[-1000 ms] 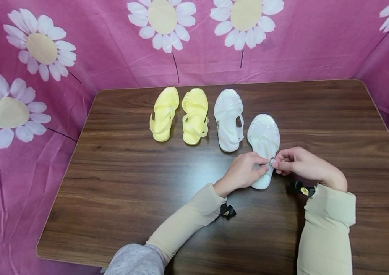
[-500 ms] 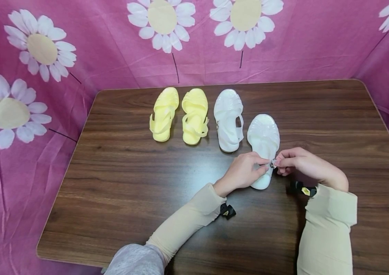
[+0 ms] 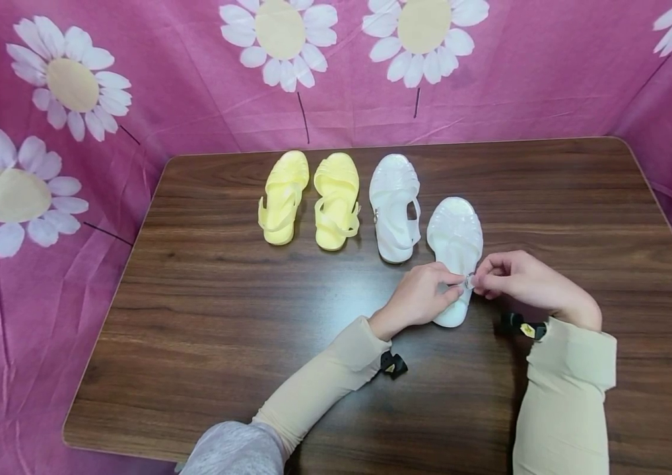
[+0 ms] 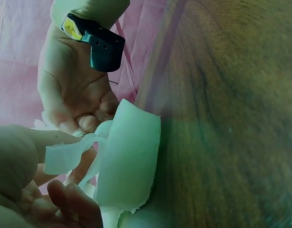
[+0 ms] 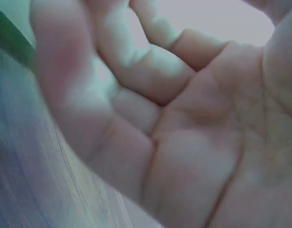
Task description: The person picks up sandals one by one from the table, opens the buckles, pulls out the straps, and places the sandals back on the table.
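Observation:
A white jelly sandal (image 3: 455, 227) lies on the table, toe pointing to the far side. From its left, my left hand (image 3: 422, 293) pinches the ankle strap between thumb and index finger. On the other side my right hand (image 3: 517, 280) pinches the small metal buckle (image 3: 469, 282) at the strap's end, its fingers curled. The left wrist view shows the sandal's heel (image 4: 129, 156) close up, with a loose strap (image 4: 65, 156) sticking out by the fingers. Only the curled right palm and fingers (image 5: 136, 71) fill the right wrist view; the buckle is hidden there.
The other white sandal (image 3: 395, 204) stands just left of the worked one. Farther left are two yellow sandals (image 3: 285, 198), side by side with straps looped. A brown wooden table (image 3: 193, 330) carries them all, with pink daisy cloth (image 3: 348, 112) hanging behind.
The buckle tilts in my right fingers, showing a dark side half a second ago and a paler one now. My right hand shifts slightly; the left hand and the sandals stay put.

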### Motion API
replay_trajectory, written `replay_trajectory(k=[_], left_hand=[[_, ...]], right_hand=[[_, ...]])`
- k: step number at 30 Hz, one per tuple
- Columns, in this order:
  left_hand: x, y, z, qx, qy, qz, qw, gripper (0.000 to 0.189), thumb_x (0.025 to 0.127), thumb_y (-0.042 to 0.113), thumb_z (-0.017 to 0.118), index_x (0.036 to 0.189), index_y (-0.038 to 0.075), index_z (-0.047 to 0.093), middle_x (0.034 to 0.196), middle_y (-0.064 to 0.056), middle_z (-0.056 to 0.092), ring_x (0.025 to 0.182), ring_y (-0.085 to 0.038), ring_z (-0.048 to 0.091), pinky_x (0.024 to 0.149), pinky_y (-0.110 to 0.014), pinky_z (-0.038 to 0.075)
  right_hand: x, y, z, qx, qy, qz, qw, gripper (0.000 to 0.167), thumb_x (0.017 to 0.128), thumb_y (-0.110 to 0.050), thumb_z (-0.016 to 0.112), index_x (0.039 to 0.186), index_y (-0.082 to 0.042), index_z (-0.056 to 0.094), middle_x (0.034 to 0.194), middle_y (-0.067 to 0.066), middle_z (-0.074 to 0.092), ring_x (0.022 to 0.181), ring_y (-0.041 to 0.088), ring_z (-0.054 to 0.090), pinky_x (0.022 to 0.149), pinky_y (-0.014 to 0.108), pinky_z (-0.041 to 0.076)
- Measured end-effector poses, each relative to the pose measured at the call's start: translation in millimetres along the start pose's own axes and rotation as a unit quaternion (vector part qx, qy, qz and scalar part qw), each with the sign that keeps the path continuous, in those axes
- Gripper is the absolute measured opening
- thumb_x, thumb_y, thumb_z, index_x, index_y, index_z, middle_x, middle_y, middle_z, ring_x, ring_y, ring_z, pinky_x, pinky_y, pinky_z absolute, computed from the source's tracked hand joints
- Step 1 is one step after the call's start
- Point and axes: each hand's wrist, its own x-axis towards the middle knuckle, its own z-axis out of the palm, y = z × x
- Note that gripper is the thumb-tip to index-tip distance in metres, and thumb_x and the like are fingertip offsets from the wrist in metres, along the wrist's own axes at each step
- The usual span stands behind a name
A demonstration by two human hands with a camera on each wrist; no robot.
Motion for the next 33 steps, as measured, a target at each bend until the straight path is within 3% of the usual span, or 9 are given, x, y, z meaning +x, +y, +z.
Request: replay_trajectory(k=[5,13,22,27,33], left_hand=[[0.6,-0.1,0.1,0.006,0.003,0.007,0.9999,0.026,0.094,0.025,0.062,0.119,0.02,0.07,0.104,0.007,0.07,0.085,-0.005,0.061,0.068,-0.012,0.041],[0.8,1.0,0.3,0.019,0.009,0.008,0.9997,0.026,0.094,0.027,0.062,0.118,0.021,0.071,0.106,0.008,0.071,0.096,-0.008,0.065,0.075,-0.014,0.045],[2.0,2.2,1.1,0.02,0.004,0.002,0.9998,0.025,0.093,0.027,0.063,0.116,0.019,0.071,0.103,0.008,0.069,0.096,-0.005,0.063,0.078,-0.014,0.045],[2.5,2.7,2.4,-0.004,0.007,-0.017,0.9998,0.023,0.092,0.026,0.064,0.113,0.018,0.068,0.099,0.01,0.069,0.095,-0.003,0.062,0.077,-0.012,0.043],[2.6,2.6,2.3,-0.014,0.011,-0.024,0.9995,0.022,0.091,0.025,0.064,0.112,0.018,0.067,0.099,0.009,0.07,0.094,-0.004,0.063,0.076,-0.012,0.043]], right_hand=[[0.8,0,2,0.021,0.011,-0.033,0.9992,0.017,0.09,-0.002,0.061,0.102,0.005,0.05,0.078,0.004,0.068,0.073,0.008,0.063,0.066,0.022,0.052],[2.4,-7,3,-0.047,0.037,0.005,0.9982,0.021,0.086,-0.013,0.07,0.096,-0.001,0.056,0.078,0.002,0.061,0.07,0.006,0.057,0.064,0.021,0.048],[0.7,-12,6,-0.028,0.038,-0.004,0.9989,0.018,0.086,-0.004,0.065,0.099,0.002,0.055,0.08,0.007,0.061,0.069,0.009,0.06,0.063,0.024,0.053],[0.4,-11,6,-0.021,0.059,-0.028,0.9976,0.016,0.084,0.003,0.061,0.099,0.004,0.057,0.081,0.008,0.064,0.069,0.007,0.063,0.064,0.023,0.055],[1.0,-10,5,-0.07,0.093,-0.058,0.9915,0.016,0.082,0.001,0.066,0.097,-0.003,0.062,0.081,0.001,0.063,0.071,0.002,0.058,0.064,0.015,0.047]])
